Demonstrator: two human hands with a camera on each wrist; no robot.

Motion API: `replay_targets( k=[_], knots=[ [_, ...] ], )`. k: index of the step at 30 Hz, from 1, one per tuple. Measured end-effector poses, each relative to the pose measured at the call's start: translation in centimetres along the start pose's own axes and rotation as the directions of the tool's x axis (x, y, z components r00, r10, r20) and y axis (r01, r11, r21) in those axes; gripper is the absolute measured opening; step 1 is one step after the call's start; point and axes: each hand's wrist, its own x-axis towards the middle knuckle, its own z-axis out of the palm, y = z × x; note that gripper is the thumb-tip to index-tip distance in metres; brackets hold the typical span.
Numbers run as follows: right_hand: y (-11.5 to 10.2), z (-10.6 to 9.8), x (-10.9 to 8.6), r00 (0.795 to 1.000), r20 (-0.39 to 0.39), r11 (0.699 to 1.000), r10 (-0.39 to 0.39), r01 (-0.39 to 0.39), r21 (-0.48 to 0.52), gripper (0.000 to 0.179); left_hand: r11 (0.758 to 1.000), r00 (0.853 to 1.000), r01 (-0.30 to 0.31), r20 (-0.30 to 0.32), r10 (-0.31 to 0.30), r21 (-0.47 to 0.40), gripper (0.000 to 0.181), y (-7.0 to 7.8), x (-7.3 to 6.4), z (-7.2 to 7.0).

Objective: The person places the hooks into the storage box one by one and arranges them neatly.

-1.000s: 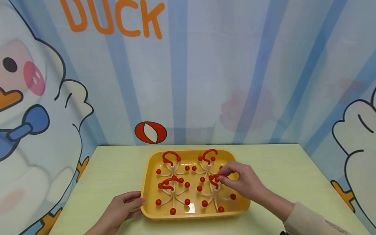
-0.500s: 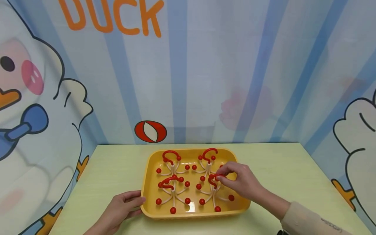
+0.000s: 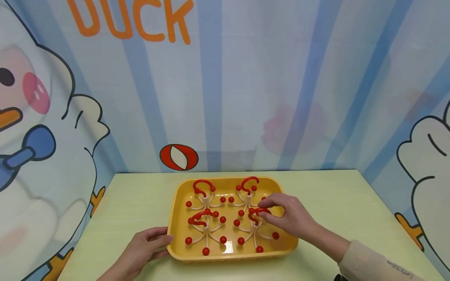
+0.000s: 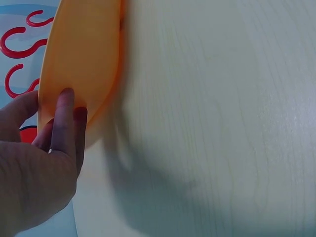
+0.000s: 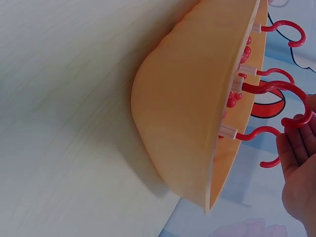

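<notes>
Several small racks with white curved arms, red ball tips and a red hook on top stand in a yellow tray (image 3: 197,258). At the front right rack (image 3: 255,226), my right hand (image 3: 297,220) has its thumb and index finger parted around the red hook (image 3: 252,217). In the right wrist view that hook (image 5: 266,89) lies in front of the fingers of the hand (image 5: 301,182). My left hand (image 3: 142,248) holds the tray's left wall. Thumb and fingers are on either side of that wall (image 4: 81,54) in the left wrist view.
The tray sits on a pale wood-grain table (image 3: 140,195). Behind stands a blue-striped backdrop (image 3: 239,97) with cartoon ducks and a red oval drawing (image 3: 179,157). The other racks (image 3: 206,228) stand left of and behind the front right one.
The front right rack has shifted slightly left and back in the tray. My right thumb and index finger have parted from its hook. The left hand stays at the tray.
</notes>
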Motion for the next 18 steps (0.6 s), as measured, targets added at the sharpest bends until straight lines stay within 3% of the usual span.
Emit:
replay_targets(
  k=[4, 12, 18],
  knots=[
    [-0.1, -0.6, -0.1, 1.000, -0.003, 1.000, -0.017, 0.017, -0.022, 0.022, 1.000, 1.000, 0.011, 0.002, -0.011, 0.014, 0.050, 0.2, -0.1, -0.1],
    [-0.1, -2.5, -0.3, 0.997, -0.007, 0.997, 0.072, -0.073, -0.035, 0.023, 0.997, 1.000, 0.010, 0.004, -0.010, 0.074, 0.060, 1.0, 0.1, -0.4],
    [0.6, -4.0, -1.3, 0.993, -0.026, 0.991, 0.117, -0.118, -0.055, 0.024, 0.989, 0.999, -0.050, 0.002, 0.050, 0.137, 0.060, 2.4, 0.0, -1.3]
  ],
)
